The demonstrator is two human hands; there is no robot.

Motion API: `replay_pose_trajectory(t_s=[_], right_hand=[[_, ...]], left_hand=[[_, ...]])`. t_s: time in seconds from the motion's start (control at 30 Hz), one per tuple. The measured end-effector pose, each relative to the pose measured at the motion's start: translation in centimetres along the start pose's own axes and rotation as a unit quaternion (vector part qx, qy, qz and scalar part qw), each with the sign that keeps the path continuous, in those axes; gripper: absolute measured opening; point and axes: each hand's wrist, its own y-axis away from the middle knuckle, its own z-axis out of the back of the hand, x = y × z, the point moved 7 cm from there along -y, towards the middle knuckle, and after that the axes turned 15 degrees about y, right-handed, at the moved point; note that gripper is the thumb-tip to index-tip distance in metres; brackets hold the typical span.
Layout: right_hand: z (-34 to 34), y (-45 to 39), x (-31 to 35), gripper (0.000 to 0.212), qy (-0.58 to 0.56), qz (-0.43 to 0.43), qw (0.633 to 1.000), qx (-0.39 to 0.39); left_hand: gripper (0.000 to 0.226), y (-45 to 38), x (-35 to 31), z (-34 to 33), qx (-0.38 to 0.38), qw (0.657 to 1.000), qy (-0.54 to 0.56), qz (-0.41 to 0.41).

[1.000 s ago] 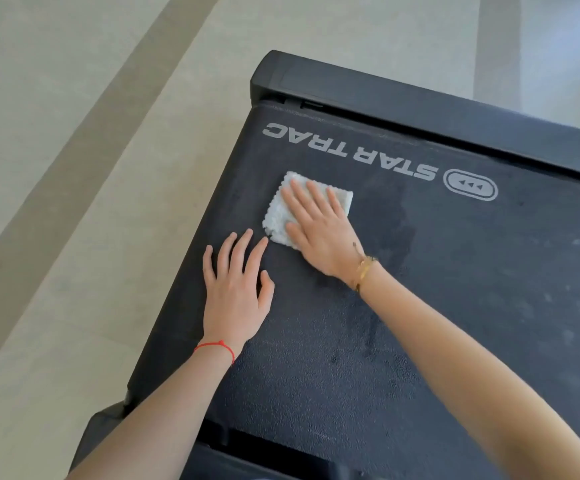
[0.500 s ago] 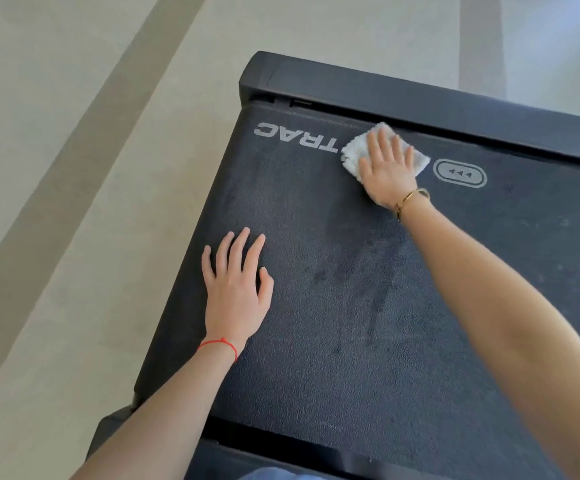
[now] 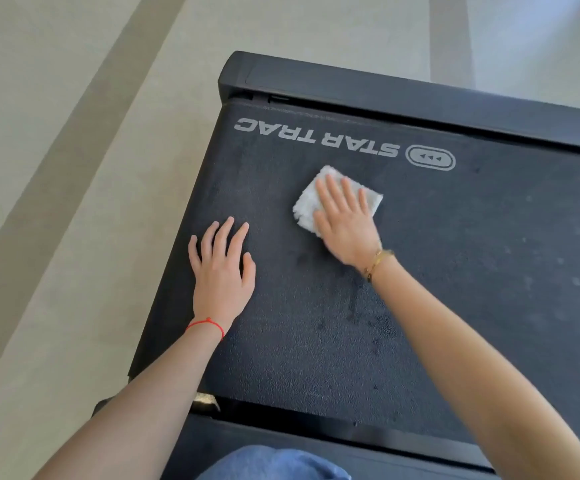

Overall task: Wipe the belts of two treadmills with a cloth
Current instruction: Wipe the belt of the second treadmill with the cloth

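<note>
white cloth [image 3: 305,206], folded roughly square, nubby terry texture, lies flat on the treadmill belt [image 3: 472,271] just below the printed logo. right hand [image 3: 345,221] presses it down with straight, spread fingers, palm covering most of it; cloth's left side and far corner stick out. gold chain bracelet [image 3: 376,261] on that wrist.

belt print reads "star trac" [image 3: 316,136], upside down from this view, next to an oval badge [image 3: 431,158] with three arrowheads. belt is black, fine pebbled rubber, with darker streaks near the right wrist and pale specks toward the right side.

left hand [image 3: 222,271] rests flat on the belt near its left edge, fingers straight, holding nothing; red string bracelet [image 3: 207,325] on the wrist. hands are near each other, not touching.

smooth black end cap [image 3: 385,88] runs along the belt's far end. wide open belt area to the right of the cloth. pale floor [image 3: 73,168] with a darker band beyond the left edge.
</note>
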Motion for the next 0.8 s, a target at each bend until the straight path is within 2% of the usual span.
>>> replay_pose_trajectory(t_s=[0.17, 0.3, 0.37, 0.43, 0.5, 0.57, 0.63, 0.73, 0.8], right_hand=[[-1.0, 11.2, 8.5, 0.058, 0.038, 0.179, 0.982, -0.039], [-1.6, 17.1, 10.0, 0.06, 0.01, 0.269, 0.963, -0.036], [-1.5, 15.7, 7.5, 0.06, 0.049, 0.253, 0.965, -0.04], [-1.2, 12.0, 3.5, 0.058, 0.075, 0.17, 0.982, -0.038], [-0.8, 8.6, -0.5, 0.057, 0.025, 0.053, 0.998, -0.008], [-0.6, 7.5, -1.1, 0.057, -0.032, -0.006, 0.999, 0.01], [-0.6, 8.9, 1.9, 0.057, -0.021, 0.016, 1.0, -0.002], [-1.2, 14.6, 8.9, 0.059, 0.011, 0.159, 0.987, -0.025], [-1.7, 18.4, 11.7, 0.059, -0.005, 0.221, 0.975, -0.033]], left_hand=[[0.052, -0.1, 0.5, 0.7, -0.001, 0.987, 0.161, 0.027], [0.052, 0.0, 0.6, 0.6, 0.043, 0.991, 0.127, 0.001], [0.051, 0.6, 0.8, 0.5, 0.069, 0.994, 0.088, -0.015], [0.051, 1.9, 1.2, 0.7, 0.074, 0.996, 0.051, -0.024], [0.05, 3.6, 1.6, 1.4, 0.064, 0.997, 0.023, -0.022], [0.049, 5.1, 1.7, 2.0, 0.054, 0.998, 0.004, -0.016], [0.051, 5.8, 1.9, 2.4, 0.052, 0.999, 0.001, -0.009], [0.047, 6.3, 1.7, 2.6, 0.045, 0.999, 0.004, -0.002], [0.044, 6.6, 1.4, 2.6, 0.031, 0.999, 0.008, 0.0]])
